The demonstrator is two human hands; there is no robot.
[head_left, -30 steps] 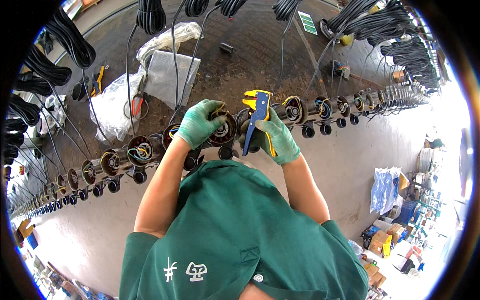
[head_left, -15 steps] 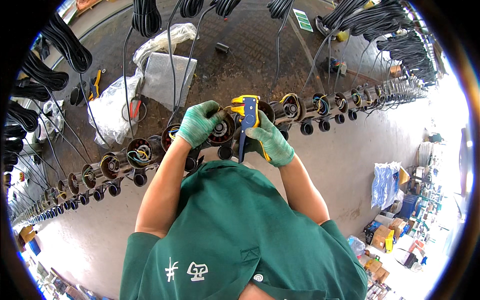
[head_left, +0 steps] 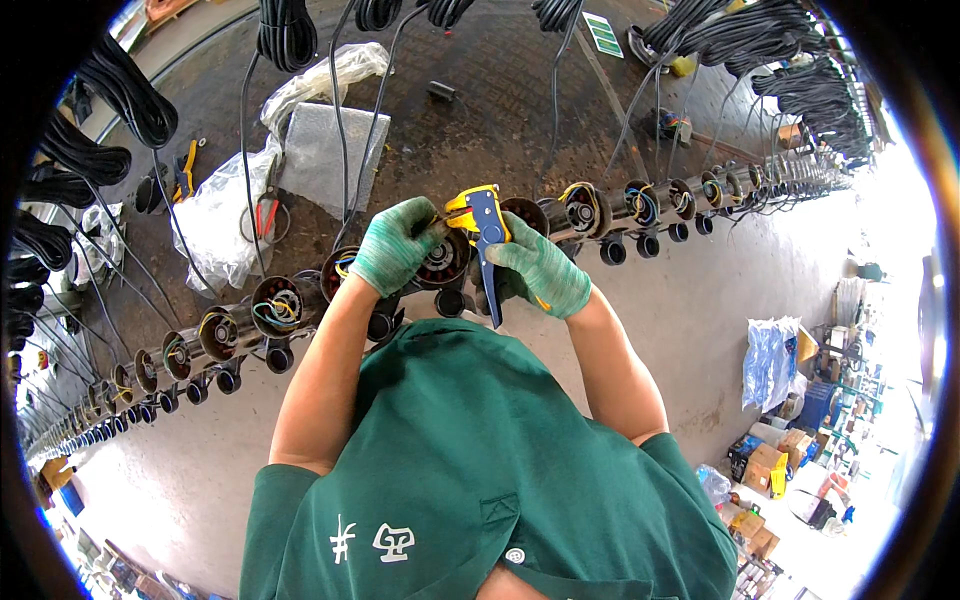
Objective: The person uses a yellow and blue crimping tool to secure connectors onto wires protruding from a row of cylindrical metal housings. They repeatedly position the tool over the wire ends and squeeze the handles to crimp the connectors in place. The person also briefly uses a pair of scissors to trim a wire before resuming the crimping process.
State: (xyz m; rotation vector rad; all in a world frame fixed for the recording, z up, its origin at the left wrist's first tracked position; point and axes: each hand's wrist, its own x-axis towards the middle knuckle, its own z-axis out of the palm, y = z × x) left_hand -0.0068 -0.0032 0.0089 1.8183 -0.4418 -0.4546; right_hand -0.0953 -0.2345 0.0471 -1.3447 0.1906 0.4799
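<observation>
Head view: our right hand (head_left: 540,270), in a green glove, is closed around the handles of a yellow-and-blue wire stripper (head_left: 483,230), its head raised over the row of motor stators (head_left: 270,305). Our left hand (head_left: 395,245), also gloved, pinches a wire at the stripper's head, just above the stator (head_left: 445,262) directly below. Black cable coils (head_left: 285,30) hang beyond the row.
</observation>
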